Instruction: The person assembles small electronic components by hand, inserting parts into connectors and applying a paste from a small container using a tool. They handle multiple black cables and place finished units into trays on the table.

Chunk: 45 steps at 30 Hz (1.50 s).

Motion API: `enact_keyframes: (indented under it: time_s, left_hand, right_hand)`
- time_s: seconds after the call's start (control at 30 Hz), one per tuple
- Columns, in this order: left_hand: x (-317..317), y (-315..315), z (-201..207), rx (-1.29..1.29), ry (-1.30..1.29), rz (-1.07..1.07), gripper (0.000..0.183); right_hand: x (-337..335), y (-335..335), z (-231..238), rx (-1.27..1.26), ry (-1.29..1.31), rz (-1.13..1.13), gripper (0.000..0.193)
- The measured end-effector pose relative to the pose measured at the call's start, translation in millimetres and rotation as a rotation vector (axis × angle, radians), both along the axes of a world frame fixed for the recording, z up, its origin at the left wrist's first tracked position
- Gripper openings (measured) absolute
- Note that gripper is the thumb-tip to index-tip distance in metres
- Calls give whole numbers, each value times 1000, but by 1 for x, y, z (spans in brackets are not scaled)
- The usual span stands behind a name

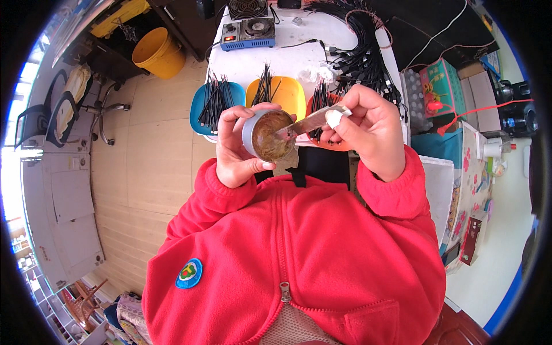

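Two hands loaded at my end: left hand (231,158) is wrapped round a shallow tin (248,137), right hand (376,132) pinches a flat metal strip (313,119). Tin sits in the air at the near side of the bench (293,60), mouth tipped toward my camera; strip's far end is inside the mouth, can't tell how deep. I'd guess the tin is light and rigid, hard to dent. Brown paste (267,140) inside looks thick and sticky, so a smeared rim would turn slippery. I'd hold the tin by its outer wall, fingers clear of the mouth. Strip looks stiff and thin; best gripped at the clean end, flat faces between thumb and fingers.
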<state>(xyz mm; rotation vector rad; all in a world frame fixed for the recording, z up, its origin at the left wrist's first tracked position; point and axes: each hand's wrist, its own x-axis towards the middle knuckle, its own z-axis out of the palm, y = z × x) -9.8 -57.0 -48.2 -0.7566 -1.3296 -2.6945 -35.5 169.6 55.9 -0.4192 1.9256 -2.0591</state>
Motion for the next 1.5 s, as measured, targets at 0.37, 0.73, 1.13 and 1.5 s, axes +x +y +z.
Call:
enact_keyframes:
  time_s: [0.37,0.73,1.13,1.5]
  left_hand:
    - [4,-1,1,64,-149,-67,88]
    - [5,-5,-3,83,-219,-70,88]
    - [5,-13,-6,102,-256,-189,86]
    - [4,-13,-7,150,-228,-256,82]
  right_hand:
    - [-1,8,8,-20,15,-11,8]
    - [-8,12,6,-25,-2,32,10]
    - [-15,13,12,46,151,-47,8]
    - [-14,12,14,63,90,-30,8]
